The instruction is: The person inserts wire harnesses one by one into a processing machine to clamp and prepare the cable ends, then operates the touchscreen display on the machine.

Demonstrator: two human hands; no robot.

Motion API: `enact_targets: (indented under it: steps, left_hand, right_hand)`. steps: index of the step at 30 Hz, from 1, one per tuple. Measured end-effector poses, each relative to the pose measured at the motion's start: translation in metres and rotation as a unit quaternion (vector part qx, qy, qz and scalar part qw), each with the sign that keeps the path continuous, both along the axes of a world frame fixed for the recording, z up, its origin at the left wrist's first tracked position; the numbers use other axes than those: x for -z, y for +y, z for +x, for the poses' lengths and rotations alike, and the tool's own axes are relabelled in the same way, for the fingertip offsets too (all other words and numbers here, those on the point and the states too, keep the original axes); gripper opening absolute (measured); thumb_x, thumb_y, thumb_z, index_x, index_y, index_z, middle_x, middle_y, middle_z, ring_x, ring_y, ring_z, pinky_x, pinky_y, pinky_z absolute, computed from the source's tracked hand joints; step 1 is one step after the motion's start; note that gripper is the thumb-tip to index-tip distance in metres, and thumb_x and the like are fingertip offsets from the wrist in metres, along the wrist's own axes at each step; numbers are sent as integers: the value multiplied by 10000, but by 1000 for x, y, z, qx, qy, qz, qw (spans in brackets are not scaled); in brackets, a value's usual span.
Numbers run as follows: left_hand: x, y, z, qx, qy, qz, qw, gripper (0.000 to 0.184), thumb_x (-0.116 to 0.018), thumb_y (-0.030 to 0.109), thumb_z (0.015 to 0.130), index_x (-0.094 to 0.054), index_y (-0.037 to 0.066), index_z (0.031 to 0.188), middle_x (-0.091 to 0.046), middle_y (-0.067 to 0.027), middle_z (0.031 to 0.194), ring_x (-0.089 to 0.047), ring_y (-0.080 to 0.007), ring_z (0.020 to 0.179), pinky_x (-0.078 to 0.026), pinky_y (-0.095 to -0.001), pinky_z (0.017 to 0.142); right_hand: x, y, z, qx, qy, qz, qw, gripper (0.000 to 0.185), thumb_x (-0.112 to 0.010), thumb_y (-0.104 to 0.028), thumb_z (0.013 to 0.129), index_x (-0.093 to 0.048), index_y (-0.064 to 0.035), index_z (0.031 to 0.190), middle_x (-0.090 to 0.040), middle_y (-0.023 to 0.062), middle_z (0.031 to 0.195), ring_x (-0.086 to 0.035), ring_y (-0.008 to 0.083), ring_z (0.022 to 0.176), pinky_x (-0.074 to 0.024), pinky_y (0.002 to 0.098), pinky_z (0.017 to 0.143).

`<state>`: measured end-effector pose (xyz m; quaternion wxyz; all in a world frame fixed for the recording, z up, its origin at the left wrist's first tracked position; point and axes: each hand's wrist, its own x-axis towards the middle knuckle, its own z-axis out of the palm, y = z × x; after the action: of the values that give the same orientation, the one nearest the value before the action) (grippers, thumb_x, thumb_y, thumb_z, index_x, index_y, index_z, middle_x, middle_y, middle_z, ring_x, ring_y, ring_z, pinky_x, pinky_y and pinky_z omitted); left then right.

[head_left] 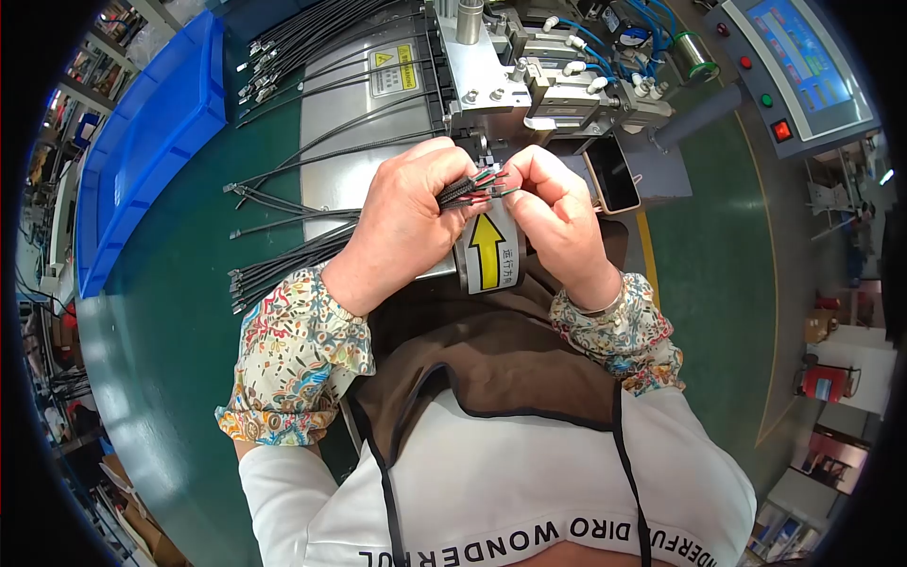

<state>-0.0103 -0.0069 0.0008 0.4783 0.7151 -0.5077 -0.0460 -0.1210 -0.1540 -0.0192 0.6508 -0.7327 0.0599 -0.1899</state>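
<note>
My left hand (406,213) is closed round a bundle of black cables (457,194). Their stripped ends point right and show thin red, green and white wires (488,178). The fingertips of my right hand (557,203) are pinched together at those wire ends. Both hands are above the front of the machine (496,260), by a yellow arrow label. More black cables (293,269) lie to the left of my left hand, and the lower ones seem to run beneath my wrist.
A blue tray (151,142) stands on the green surface at left. Several cables (368,128) lie spaced across the metal cover. Pneumatic cylinders (567,90) and a wire spool (694,57) are behind my hands. A phone (612,175) and a control panel (798,71) are at right.
</note>
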Motion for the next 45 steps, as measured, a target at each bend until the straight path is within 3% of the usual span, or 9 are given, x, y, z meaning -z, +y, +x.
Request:
enact_targets:
  steps: [3,6,10,18,21,24,29,41,45]
  left_hand:
    - [-1,2,0,6,-48,-4,999,164,-730,4,729,-584,7,803,-576,-120,736,-580,-310,669,-449,-365,587]
    - [7,0,2,11,77,-38,996,129,-703,-51,762,-595,-1,814,-565,-44,727,-544,-131,685,-449,-279,627]
    - [7,2,5,-3,144,29,989,95,-697,-24,803,-610,-7,836,-612,-23,772,-546,-77,745,-467,-255,674]
    - [11,-1,2,-6,99,12,995,98,-714,12,810,-624,2,850,-606,-36,754,-550,-97,712,-467,-266,660]
    - [9,-5,-4,-23,38,18,999,113,-721,8,778,-634,14,850,-604,-70,743,-589,-171,675,-471,-289,623]
    - [16,-6,-5,-33,-99,19,994,186,-736,0,712,-646,31,871,-606,-86,759,-614,-265,679,-483,-330,598]
    - [16,-5,-7,-58,-265,89,958,283,-668,33,696,-689,123,963,-590,-24,825,-632,-236,678,-517,-349,584]
    - [15,-12,3,-66,-304,142,940,180,-650,73,732,-700,111,901,-543,-39,782,-631,-213,699,-506,-360,574]
    - [16,-14,3,-60,-310,145,938,162,-643,93,742,-696,105,894,-533,-44,786,-622,-214,708,-503,-357,583]
  right_hand:
    - [2,-10,2,-89,-7,121,989,50,-600,-35,849,-564,-1,843,-568,-5,768,-500,39,694,-417,205,603]
    - [-11,-5,-1,-66,21,155,986,62,-624,-45,855,-580,-2,862,-572,-15,775,-511,44,701,-433,213,622]
    - [-7,-6,-2,1,-35,-103,994,131,-652,-63,870,-629,11,975,-626,6,838,-560,45,768,-472,221,673]
    - [-5,0,2,42,-7,3,999,62,-653,-49,880,-618,-1,895,-615,14,771,-556,75,679,-460,243,604]
    - [10,11,8,194,-129,-283,930,58,-655,-16,836,-598,-17,827,-589,71,721,-576,183,623,-459,305,575]
    - [22,3,10,200,-146,-349,904,78,-651,8,795,-583,-29,788,-562,129,711,-579,287,634,-458,358,567]
    - [44,-14,11,149,-42,-78,985,66,-614,-26,900,-602,20,854,-591,-20,713,-493,12,621,-431,200,548]
    - [42,-13,17,156,15,-134,978,75,-626,-36,870,-619,15,815,-624,44,692,-569,71,607,-476,255,558]
    - [49,-18,19,125,44,-54,990,81,-613,-54,889,-600,8,838,-605,19,705,-544,57,635,-465,244,576]
